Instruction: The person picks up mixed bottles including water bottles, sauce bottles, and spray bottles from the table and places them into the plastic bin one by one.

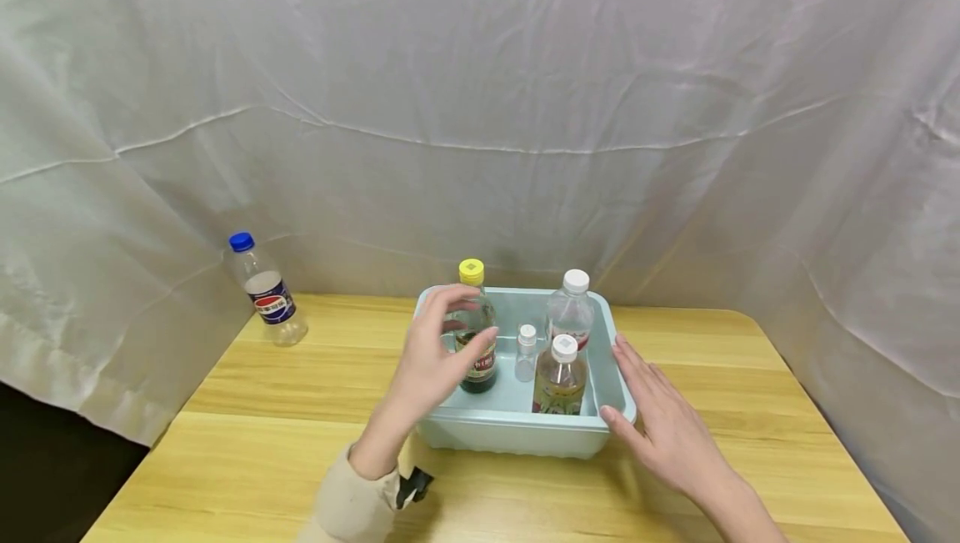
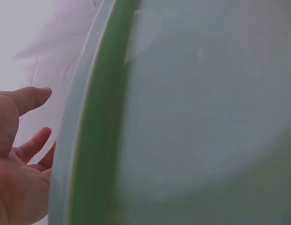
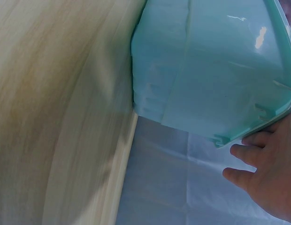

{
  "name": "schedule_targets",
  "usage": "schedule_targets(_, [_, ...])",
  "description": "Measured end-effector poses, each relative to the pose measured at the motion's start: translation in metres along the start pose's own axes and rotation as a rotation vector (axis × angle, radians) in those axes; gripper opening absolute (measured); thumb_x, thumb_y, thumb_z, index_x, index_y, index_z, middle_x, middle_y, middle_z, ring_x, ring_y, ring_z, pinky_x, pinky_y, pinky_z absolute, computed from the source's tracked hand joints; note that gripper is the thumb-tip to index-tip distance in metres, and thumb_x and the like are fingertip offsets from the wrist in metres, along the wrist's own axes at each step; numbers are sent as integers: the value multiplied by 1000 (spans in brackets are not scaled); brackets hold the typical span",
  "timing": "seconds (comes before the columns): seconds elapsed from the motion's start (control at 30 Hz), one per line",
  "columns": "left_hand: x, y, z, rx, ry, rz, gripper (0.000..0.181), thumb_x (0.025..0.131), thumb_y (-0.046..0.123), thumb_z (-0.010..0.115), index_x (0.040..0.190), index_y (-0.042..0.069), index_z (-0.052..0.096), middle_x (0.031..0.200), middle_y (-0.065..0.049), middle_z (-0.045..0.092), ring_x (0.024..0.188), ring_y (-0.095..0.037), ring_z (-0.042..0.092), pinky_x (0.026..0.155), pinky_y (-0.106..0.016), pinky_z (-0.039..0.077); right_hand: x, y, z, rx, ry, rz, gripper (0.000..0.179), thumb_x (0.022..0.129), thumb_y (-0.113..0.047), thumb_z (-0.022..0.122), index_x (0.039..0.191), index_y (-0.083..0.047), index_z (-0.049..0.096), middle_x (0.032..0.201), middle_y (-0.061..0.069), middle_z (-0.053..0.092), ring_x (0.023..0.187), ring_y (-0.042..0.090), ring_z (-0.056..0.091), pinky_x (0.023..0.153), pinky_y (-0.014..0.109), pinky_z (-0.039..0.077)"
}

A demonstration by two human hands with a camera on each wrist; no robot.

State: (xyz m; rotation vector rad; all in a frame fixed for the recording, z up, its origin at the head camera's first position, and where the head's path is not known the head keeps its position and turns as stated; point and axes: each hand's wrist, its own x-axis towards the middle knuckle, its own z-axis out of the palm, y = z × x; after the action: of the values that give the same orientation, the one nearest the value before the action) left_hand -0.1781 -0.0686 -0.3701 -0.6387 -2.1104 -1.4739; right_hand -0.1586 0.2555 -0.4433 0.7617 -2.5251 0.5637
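Note:
A light blue plastic bin [image 1: 517,436] stands on the table with several bottles upright in it. At its left end is a dark-liquid bottle with a yellow cap [image 1: 472,270]. My left hand [image 1: 429,359] hovers over the bin's left side, thumb and fingers parted in front of that bottle; the left wrist view shows nothing between them. Along the right rim, my right hand [image 1: 663,422] touches the bin with straight fingers. Near it stand a clear bottle with a white cap [image 1: 576,281] and a tea-coloured bottle [image 1: 559,384]. A small clear bottle [image 1: 527,355] stands between.
A clear bottle with a blue cap and a blue label [image 1: 273,303] stands at the far left of the wooden table [image 1: 262,451]. Grey-white cloth [image 1: 480,109] hangs behind the table and at its sides.

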Motion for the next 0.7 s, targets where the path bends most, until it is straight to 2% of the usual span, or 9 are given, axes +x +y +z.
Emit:
schedule_targets(0.2, [0,-11,-30,57,168,2,52,88,6,83,135,3,60,134,-10,57,120,-23,61,96,-49,58,0,0,0,-5,-5,11,79,99,-33,67,163,-5,30,169,13,30,148,37,40,125,44,29])
schedule_targets(0.37, [-4,-24,-54,156,266,-14,54,87,3,83,136,1,60,139,-13,55,126,-23,56,100,-45,55,0,0,1,1,-8,10,79,100,-33,67,164,-5,29,169,12,30,149,36,39,128,34,21])
schedule_targets(0.5, [-6,-39,-74,235,341,-30,58,87,4,84,139,-1,59,145,-14,54,132,-25,52,104,-42,50,0,0,1,2,-7,12,79,100,-34,67,164,-6,29,169,12,30,149,36,39,127,35,22])
schedule_targets(0.57, [-6,-47,-83,261,392,-38,59,87,6,83,141,0,58,147,-13,53,134,-25,50,106,-38,47,0,0,1,2,-6,13,80,100,-33,66,164,-6,28,169,12,30,149,36,40,127,36,23])
schedule_targets(0.7, [-8,-65,-101,308,514,-40,58,88,6,82,141,-1,58,149,-14,52,135,-26,49,105,-25,42,0,0,1,9,-4,11,80,100,-33,66,164,-6,28,169,12,29,148,38,40,127,24,12])
